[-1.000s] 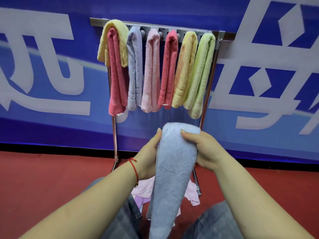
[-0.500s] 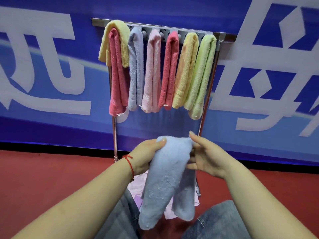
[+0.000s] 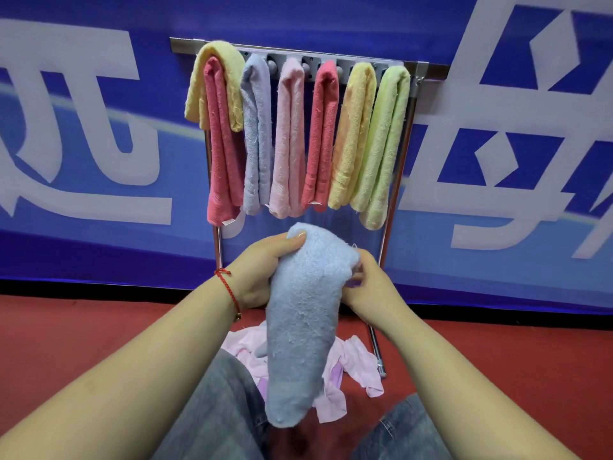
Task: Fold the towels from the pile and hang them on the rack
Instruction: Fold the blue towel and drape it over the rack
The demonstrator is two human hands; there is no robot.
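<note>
A light blue towel (image 3: 303,320), folded over into a long strip, hangs in front of me between both hands. My left hand (image 3: 262,270) grips its top from the left, thumb on the fold. My right hand (image 3: 368,287) pinches its right edge just below the top. Ahead stands a metal rack (image 3: 428,69) with several folded towels (image 3: 288,137) hung side by side: yellow, red, lavender, pink, red, yellow, green. A small pile of pink cloth (image 3: 356,360) lies on the floor below the held towel.
The rack's steel legs (image 3: 376,343) stand on a red floor (image 3: 66,336) against a blue banner wall with white characters. My knees in grey jeans (image 3: 215,403) are at the bottom of the view, either side of the pile.
The towel was one long strip a second ago. It has been doubled over into a shorter hanging strip, and my right hand has shifted from the top to the right edge.
</note>
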